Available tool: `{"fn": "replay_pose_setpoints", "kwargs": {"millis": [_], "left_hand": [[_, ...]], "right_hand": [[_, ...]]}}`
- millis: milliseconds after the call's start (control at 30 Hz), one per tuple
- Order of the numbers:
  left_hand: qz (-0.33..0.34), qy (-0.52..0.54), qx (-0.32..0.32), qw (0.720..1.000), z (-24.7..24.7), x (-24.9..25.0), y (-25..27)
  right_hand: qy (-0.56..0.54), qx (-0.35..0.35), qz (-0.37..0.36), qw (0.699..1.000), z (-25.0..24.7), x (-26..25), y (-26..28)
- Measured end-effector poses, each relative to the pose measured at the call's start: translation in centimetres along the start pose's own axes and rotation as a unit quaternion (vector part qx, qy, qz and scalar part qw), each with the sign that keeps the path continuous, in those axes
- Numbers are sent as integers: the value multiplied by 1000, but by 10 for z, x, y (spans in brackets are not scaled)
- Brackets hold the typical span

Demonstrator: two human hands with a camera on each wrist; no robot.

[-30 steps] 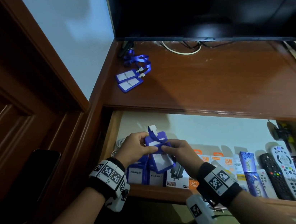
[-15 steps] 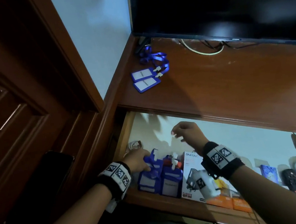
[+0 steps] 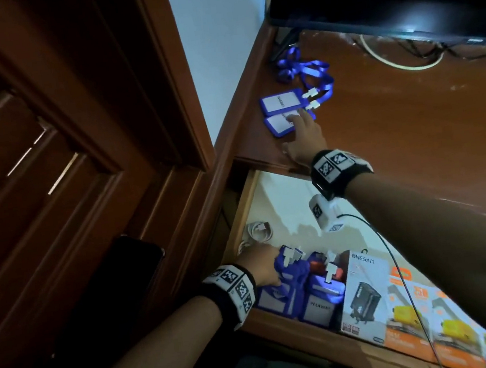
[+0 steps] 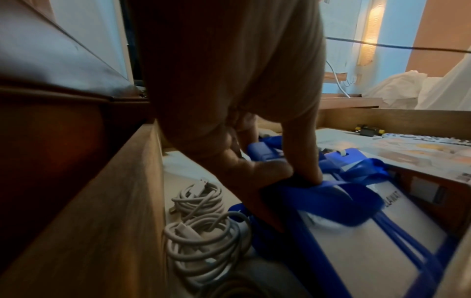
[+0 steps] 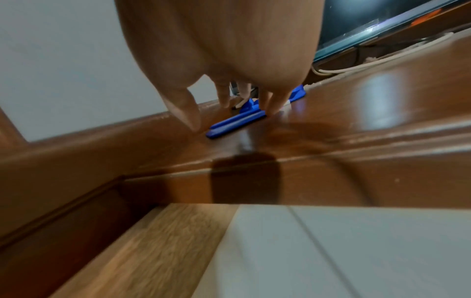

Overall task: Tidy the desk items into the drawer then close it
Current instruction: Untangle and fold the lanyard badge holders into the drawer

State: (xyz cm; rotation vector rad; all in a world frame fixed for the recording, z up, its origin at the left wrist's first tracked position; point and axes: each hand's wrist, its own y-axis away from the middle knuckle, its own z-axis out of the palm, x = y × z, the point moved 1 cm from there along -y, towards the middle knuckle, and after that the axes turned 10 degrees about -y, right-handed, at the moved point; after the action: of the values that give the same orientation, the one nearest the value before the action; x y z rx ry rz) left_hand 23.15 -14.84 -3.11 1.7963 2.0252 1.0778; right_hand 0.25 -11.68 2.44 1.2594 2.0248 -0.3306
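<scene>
Since half a second ago my right hand (image 3: 303, 138) has left the drawer (image 3: 246, 206) and gone up onto the desk (image 3: 414, 130). Its fingers are now spread and straight, the fingertips (image 5: 274, 104) touching the nearer of the two blue badge holders (image 3: 283, 110) that lie flat beyond it, near the wall corner. It grips nothing yet; I judge it is about to drag or pinch the nearer holder toward the desk edge. The blue lanyards (image 3: 310, 70) trail off past the holders, away from my fingers, so they would follow if I pull.

My left hand (image 3: 262, 267) stays low in the drawer, fingers curled around a blue strap (image 4: 328, 193) of the badge holders already stowed (image 3: 296, 294). I take it that it is pressing that bundle down and toward the front corner so the straps stay inside and room is left for the next pair. Coiled white cables (image 4: 203, 217) lie just to the outer side of that hand, against the drawer wall.

Readable writing: the holders' cards show a word like "PELAWAT", partly hidden in the drawer. The box (image 3: 362, 291) to the inner side of my left hand reads something like "ONESAM"; the orange boxes (image 3: 432, 313) past it are too blurred to read. The drawer remains open.
</scene>
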Motion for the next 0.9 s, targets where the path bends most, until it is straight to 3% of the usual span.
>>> {"fn": "replay_pose_setpoints", "kwargs": {"millis": [167, 433, 600, 733, 900], "left_hand": [[-14, -5, -20, 1000, -6, -3, 1], [-57, 32, 10, 998, -3, 3, 5], [-89, 12, 21, 996, 0, 12, 10], [-111, -27, 24, 993, -4, 22, 16], [-159, -20, 54, 986, -12, 41, 24]], "right_hand": [[104, -75, 13, 992, 8, 5, 0], [204, -1, -36, 978, -4, 44, 50], [173, 69, -59, 981, -18, 76, 81], [166, 73, -80, 980, -30, 89, 100], [15, 145, -132, 981, -54, 110, 128]]}}
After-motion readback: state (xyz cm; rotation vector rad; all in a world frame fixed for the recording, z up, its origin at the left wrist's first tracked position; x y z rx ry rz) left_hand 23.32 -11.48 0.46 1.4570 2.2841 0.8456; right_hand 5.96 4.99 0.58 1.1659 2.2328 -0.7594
